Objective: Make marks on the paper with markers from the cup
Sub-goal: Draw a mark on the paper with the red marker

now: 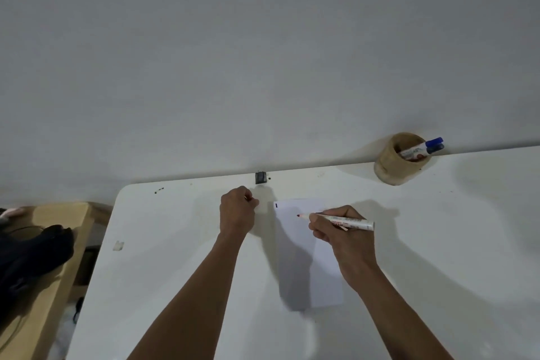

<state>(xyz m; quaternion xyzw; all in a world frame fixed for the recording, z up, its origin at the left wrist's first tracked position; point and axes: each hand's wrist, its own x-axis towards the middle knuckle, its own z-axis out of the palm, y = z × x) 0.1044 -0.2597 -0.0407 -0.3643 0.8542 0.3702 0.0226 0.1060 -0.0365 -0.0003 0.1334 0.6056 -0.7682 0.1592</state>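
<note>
A white sheet of paper (309, 254) lies on the white table (175, 257), with a short dark mark near its top left corner. My right hand (339, 237) grips an uncapped red marker (347, 221), whose red tip sits on or just above the upper part of the paper. To the left of the paper, my left hand (236, 212) is closed in a fist around something small, probably the marker's cap, which is mostly hidden. A wooden cup (391, 166) at the table's back right holds a blue-capped marker (426, 147).
A small dark block (261, 177) stands at the table's back edge against the wall. A piece of tape (118, 245) sticks near the left edge. Left of the table is a wooden bench (49, 272) with a dark cloth (35, 251) on it.
</note>
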